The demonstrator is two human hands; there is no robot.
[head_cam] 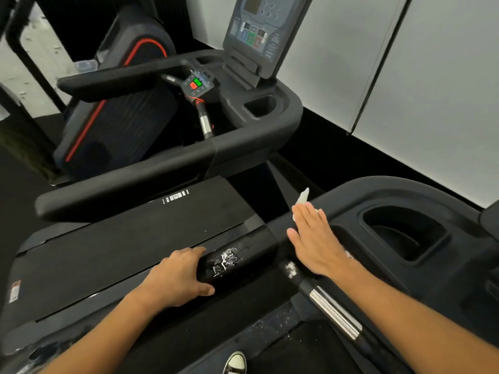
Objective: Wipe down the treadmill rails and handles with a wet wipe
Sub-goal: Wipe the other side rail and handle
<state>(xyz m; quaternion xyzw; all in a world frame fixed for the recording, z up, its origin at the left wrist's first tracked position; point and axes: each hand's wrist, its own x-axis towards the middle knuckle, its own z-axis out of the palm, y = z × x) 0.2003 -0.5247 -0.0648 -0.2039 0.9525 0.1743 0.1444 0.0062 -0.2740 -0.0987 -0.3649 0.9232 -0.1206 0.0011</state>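
A black-and-white sneaker pokes into the bottom edge of the view, just below the near treadmill's left handrail, where a person leans in with both bare arms. The left hand holds the rounded end of that handrail, fingers draped over the top and thumb tucked underneath, its grip closed around the padded black bar. Just beyond the fingers, the handrail carries a patch of white residue. Further along the handrail toward the console, the right hand lies flat with fingers straight, its grip wide, pressing a white wet wipe against the black plastic; a corner of the wipe sticks up past the fingertips. A chrome pulse sensor bar angles out below the right wrist, and a deep cup holder sits in the console to the right of that hand. Beyond the handrail stands a second treadmill, its belt dark and its display panel unlit against the pale wall panels.
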